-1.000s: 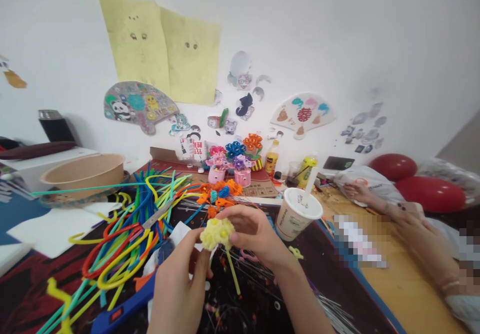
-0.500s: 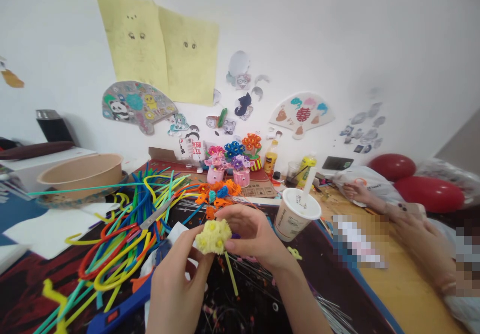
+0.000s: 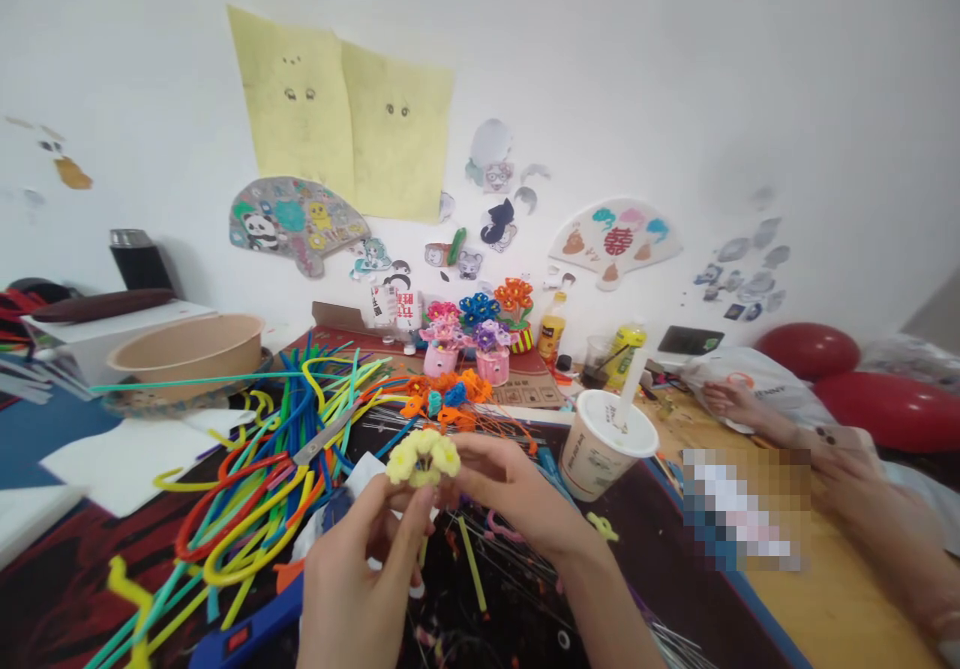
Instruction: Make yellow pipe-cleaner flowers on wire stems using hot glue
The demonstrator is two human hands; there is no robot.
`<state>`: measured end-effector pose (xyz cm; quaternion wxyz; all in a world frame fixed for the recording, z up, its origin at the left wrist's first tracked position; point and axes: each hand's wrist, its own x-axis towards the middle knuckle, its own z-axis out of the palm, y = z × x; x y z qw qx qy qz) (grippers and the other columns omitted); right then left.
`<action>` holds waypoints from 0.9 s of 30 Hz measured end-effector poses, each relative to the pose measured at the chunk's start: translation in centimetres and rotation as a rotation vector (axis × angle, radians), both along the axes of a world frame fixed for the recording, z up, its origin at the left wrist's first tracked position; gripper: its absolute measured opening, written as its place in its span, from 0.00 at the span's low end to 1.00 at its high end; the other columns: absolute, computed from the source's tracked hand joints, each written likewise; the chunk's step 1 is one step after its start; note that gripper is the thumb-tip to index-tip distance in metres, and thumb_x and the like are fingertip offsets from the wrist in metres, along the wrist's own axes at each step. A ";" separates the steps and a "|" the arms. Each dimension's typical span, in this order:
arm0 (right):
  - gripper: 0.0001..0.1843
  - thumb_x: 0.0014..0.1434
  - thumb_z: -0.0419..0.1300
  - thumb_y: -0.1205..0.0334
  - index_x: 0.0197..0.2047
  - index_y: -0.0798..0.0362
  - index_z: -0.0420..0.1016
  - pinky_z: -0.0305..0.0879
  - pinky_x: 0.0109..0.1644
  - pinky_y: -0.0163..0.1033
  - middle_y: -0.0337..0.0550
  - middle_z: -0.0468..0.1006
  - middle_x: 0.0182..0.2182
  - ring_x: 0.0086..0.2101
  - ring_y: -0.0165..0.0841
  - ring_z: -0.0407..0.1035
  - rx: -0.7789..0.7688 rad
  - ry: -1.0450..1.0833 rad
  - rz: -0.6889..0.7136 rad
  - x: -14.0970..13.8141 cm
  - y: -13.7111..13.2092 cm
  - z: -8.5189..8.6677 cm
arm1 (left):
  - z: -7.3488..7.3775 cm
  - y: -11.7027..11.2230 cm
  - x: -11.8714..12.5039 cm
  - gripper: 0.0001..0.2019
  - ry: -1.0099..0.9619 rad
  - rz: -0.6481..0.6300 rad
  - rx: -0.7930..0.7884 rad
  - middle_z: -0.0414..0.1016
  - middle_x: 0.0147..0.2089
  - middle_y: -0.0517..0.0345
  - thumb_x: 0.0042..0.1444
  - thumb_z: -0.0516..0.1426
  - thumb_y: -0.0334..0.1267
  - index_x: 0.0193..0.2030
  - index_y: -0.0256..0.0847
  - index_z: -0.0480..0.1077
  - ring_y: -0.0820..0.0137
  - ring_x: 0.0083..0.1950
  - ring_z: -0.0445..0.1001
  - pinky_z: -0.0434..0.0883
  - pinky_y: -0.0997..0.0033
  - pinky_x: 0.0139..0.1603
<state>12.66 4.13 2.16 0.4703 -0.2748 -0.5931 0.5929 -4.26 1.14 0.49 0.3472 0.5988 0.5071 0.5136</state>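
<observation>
Pale yellow fuzzy pipe-cleaner flowers (image 3: 424, 452) sit bunched in an arch between my hands above the dark mat. My left hand (image 3: 369, 549) pinches the bunch from below, its thumb at the middle gap. Against the right side of the bunch, my right hand (image 3: 517, 494) has its fingers curled; its fingertips are partly hidden. Below them a yellow pipe-cleaner stem (image 3: 472, 561) slants down over the mat. Scissors (image 3: 324, 436) rest on the heap of coloured pipe cleaners (image 3: 281, 459) to the left. A blue tool with a red switch (image 3: 241, 635) lies near my left wrist.
A lidded paper cup with a straw (image 3: 604, 454) stands right of my hands. Orange pipe-cleaner flowers (image 3: 474, 389) lie behind them, with potted flowers (image 3: 491, 349) farther back. A tan basin (image 3: 187, 344) is at left. Another person's hands (image 3: 855, 489) are at right.
The yellow bunch has turned and spread from a compact cluster into an arch. My left thumb has come up to its middle. The whole view has shifted slightly.
</observation>
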 end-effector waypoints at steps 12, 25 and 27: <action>0.17 0.48 0.74 0.54 0.40 0.53 0.83 0.66 0.44 0.38 0.41 0.81 0.34 0.35 0.33 0.72 -0.081 0.091 -0.069 -1.0 0.3 -0.8 | 0.8 -0.3 0.5 0.18 0.249 0.112 0.150 0.68 0.18 0.66 0.61 0.53 0.50 0.25 0.43 0.69 0.74 0.18 0.65 0.62 0.76 0.23; 0.14 0.47 0.75 0.56 0.33 0.56 0.84 0.65 0.31 0.32 0.40 0.80 0.27 0.26 0.28 0.69 -0.105 0.133 -0.155 -1.5 0.4 -1.1 | 0.9 -0.3 0.7 0.15 0.238 0.110 0.053 0.50 0.13 0.72 0.56 0.55 0.53 0.31 0.45 0.71 0.72 0.16 0.56 0.51 0.74 0.20; 0.15 0.48 0.74 0.54 0.34 0.56 0.83 0.65 0.30 0.33 0.40 0.79 0.26 0.25 0.28 0.69 -0.093 0.095 -0.144 -1.3 0.5 -1.2 | 1.0 -0.3 0.7 0.16 0.167 0.107 0.019 0.52 0.13 0.72 0.57 0.55 0.55 0.32 0.45 0.71 0.72 0.16 0.55 0.52 0.75 0.20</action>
